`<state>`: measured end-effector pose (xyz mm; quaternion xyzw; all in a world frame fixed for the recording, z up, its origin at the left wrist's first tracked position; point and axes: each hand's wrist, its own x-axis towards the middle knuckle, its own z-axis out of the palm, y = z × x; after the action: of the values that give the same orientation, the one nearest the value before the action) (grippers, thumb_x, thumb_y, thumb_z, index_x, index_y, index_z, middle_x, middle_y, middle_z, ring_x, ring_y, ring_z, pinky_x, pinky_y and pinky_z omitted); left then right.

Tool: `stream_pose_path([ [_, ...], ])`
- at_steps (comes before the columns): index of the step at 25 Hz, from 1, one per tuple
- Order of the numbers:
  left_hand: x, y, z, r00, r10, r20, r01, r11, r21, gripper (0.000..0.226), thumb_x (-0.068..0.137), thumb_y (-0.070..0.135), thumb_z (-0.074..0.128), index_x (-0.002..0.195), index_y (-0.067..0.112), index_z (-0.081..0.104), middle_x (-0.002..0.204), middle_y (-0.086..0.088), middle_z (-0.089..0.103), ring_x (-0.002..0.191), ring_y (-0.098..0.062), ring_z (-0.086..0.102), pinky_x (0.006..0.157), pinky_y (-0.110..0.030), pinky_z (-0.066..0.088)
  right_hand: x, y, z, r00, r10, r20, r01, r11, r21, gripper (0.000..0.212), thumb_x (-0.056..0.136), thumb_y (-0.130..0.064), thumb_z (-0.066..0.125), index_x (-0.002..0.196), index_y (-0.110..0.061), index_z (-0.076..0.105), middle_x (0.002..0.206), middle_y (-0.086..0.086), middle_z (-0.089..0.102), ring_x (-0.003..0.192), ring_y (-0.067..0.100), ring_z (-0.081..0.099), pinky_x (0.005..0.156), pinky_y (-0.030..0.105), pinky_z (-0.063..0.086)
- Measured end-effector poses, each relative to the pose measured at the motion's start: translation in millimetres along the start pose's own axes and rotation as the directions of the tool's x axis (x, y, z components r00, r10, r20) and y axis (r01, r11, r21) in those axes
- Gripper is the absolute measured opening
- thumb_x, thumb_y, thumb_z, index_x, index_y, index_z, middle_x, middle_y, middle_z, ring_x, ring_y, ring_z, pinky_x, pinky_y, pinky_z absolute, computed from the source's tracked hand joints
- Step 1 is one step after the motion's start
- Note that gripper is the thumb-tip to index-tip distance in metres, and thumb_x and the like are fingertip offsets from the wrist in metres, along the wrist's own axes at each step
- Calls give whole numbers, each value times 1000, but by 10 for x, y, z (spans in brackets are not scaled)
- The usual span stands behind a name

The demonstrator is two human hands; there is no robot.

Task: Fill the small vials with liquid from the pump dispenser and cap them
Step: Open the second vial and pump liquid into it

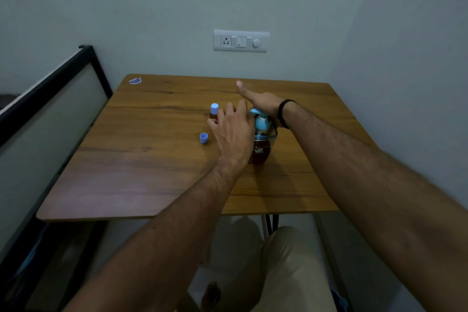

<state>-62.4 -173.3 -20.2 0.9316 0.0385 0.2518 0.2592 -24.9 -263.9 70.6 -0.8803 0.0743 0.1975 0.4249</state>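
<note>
Pump dispenser (262,134), a clear bottle of amber liquid with a light-blue pump head, stands mid-table (152,172). Right hand (263,102) lies flat and open on the pump, apparently pressing. Left hand (233,129) curls beside the spout, presumably steadying a hidden vial. One blue-capped amber vial (214,111) and a loose blue cap (203,138) wait nearby.

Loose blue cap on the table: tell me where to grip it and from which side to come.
Pinch the loose blue cap across its round side wall with thumb and forefinger, coming from above and from the left. It seems to lie a little tilted with its open mouth showing. The table to its left is bare, while the left hand crowds its right.
</note>
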Motion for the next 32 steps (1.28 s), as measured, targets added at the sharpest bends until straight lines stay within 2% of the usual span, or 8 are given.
stream_pose_path([
  [2, -2, -7, 6, 1000, -10, 0, 10, 1000, 0, 20, 99, 35, 53, 114, 23, 57, 101, 2, 55, 97, -19, 51, 92, -48, 42, 59, 24, 27, 996, -56, -75, 52, 997, -54, 85, 90, -78, 46, 145, -13, 53, 142, 10, 56, 116, 29, 59, 94, 40, 47],
  [4, 1, 9, -5, 1000, -12, 8, 12, 1000, 8, 24, 99, 34, 53, 120, 23, 57, 103, 1, 56, 98, -19, 51, 92, -47, 42, 99, 28, 27, 993, -61, -100, 53, 995, -85, 75, 94, -70, 50, 139, -12, 58, 139, 11, 60, 110, 28, 62, 95, 40, 50],
  [8, 4, 12, -21, 1000, -4, 15, 4, 1000, 4, 19, 100, 38, 51, 112, 24, 56, 101, 3, 55, 97, -18, 50, 92, -48, 42, 4, -14, -26, 999, 42, 15, -42, 999, 5, 112, 69, -96, 48, 150, -18, 46, 142, 10, 55, 120, 34, 59, 104, 57, 46],
  [13, 2, 10, -10, 1000, -11, 25, 11, 1000, -5, 23, 100, 35, 53, 119, 23, 57, 103, 2, 56, 98, -17, 51, 92, -44, 40, 62, 48, 29, 993, -55, -100, 49, 997, -64, 74, 93, -71, 49, 140, -14, 57, 137, 9, 60, 102, 26, 58, 85, 39, 47],
  [18, -2, 9, -18, 1000, -19, 17, 19, 1000, 2, 17, 100, 37, 50, 110, 25, 56, 99, 4, 54, 96, -18, 50, 90, -46, 40, -1, 21, -22, 1000, 8, 3, -8, 1000, -6, 105, 74, -93, 45, 149, -19, 47, 143, 9, 54, 118, 30, 57, 101, 52, 46],
  [23, -7, 28, -29, 999, -21, 29, 21, 1000, -1, 19, 101, 36, 50, 115, 24, 56, 101, 3, 54, 97, -17, 50, 92, -44, 39, 59, 67, 37, 990, -79, -114, 71, 995, -67, 82, 90, -79, 45, 138, -15, 60, 139, 8, 60, 108, 26, 58, 87, 38, 44],
  [28, -13, 20, -40, 1000, -12, 23, 12, 1000, 8, 19, 101, 39, 49, 111, 24, 56, 101, 4, 54, 98, -17, 49, 92, -44, 37, -11, 12, -21, 1000, 2, 13, -2, 1000, -11, 102, 77, -92, 43, 148, -20, 49, 144, 11, 55, 119, 31, 58, 96, 49, 47],
  [32, -3, 30, -37, 999, -12, 38, 12, 1000, 0, 23, 101, 35, 50, 119, 23, 56, 105, 2, 56, 100, -18, 52, 94, -44, 38, 67, 46, 27, 992, -68, -107, 59, 995, -84, 77, 93, -73, 47, 143, -15, 56, 143, 11, 57, 108, 26, 57, 90, 39, 45],
])
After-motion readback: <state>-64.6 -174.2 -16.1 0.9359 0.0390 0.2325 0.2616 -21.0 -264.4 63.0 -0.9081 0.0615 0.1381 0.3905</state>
